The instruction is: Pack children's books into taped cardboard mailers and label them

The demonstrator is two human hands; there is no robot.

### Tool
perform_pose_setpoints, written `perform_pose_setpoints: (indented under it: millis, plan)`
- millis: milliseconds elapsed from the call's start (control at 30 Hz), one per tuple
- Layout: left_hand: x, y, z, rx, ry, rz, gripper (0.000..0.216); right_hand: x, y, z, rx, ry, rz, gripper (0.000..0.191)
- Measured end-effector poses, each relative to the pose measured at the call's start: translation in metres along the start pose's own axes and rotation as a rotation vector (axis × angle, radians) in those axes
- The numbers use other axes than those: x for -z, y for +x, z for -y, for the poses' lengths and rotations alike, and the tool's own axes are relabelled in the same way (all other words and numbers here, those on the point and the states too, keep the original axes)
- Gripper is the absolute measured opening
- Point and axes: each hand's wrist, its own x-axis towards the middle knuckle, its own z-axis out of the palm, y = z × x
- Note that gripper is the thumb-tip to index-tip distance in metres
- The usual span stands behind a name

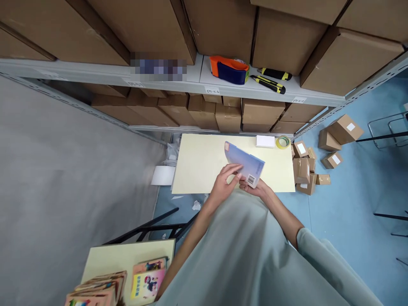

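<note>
A thin blue book [244,163] with a barcode on its back cover is held tilted just above the pale yellow table [197,165]. My right hand [255,187] grips the book's near corner from below, by the barcode. My left hand [225,182] has its fingers pressed on the book's near left edge. Both forearms reach out over my grey-green top.
A white pad [265,141] and a tape roll [282,142] lie at the table's far right. Small taped boxes [304,168] are piled on the blue floor to the right. A tape dispenser [228,69] and utility knives [270,80] rest on the shelf above. Picture books [121,284] are stacked on a second table at near left.
</note>
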Motion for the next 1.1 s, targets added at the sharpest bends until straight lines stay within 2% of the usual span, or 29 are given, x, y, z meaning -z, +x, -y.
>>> perform_pose_setpoints:
  millis: [100, 200, 267, 433, 533, 633, 800, 900, 1000, 1100]
  plan:
    - [-0.01, -0.002, -0.004, -0.06, 0.107, 0.012, 0.032, -0.002, 0.003, -0.005, 0.045, 0.019, -0.027, 0.016]
    - [-0.009, -0.005, -0.005, -0.03, 0.068, 0.019, 0.034, 0.0, 0.002, -0.004, 0.078, -0.034, 0.007, 0.012]
    - [-0.003, -0.007, -0.002, 0.036, -0.02, -0.025, 0.039, 0.001, -0.001, 0.0, 0.135, -0.116, 0.026, 0.012]
    - [0.017, -0.013, 0.015, 0.287, -0.191, -0.227, 0.058, -0.001, -0.006, 0.014, 0.469, -0.434, -0.121, 0.044]
    - [0.025, -0.017, 0.03, 0.354, -0.233, -0.238, 0.059, -0.005, -0.006, 0.019, 0.512, -0.571, -0.155, 0.052]
    - [0.034, -0.019, 0.04, 0.332, -0.183, -0.243, 0.051, -0.006, -0.008, 0.02, 0.509, -0.677, -0.12, 0.05]
    - [0.049, -0.019, 0.04, 0.056, 0.094, -0.295, 0.01, -0.004, -0.017, 0.027, 0.705, -0.823, -0.067, 0.031]
    - [0.051, -0.02, 0.036, -0.031, 0.157, -0.318, 0.013, -0.004, -0.022, 0.03, 0.753, -0.801, -0.024, 0.026]
    - [0.048, -0.022, 0.034, -0.012, 0.123, -0.315, 0.011, -0.003, -0.024, 0.031, 0.708, -0.777, -0.055, 0.026]
    - [0.045, -0.022, 0.033, 0.12, 0.043, -0.281, 0.024, -0.001, -0.023, 0.031, 0.593, -0.733, -0.121, 0.036]
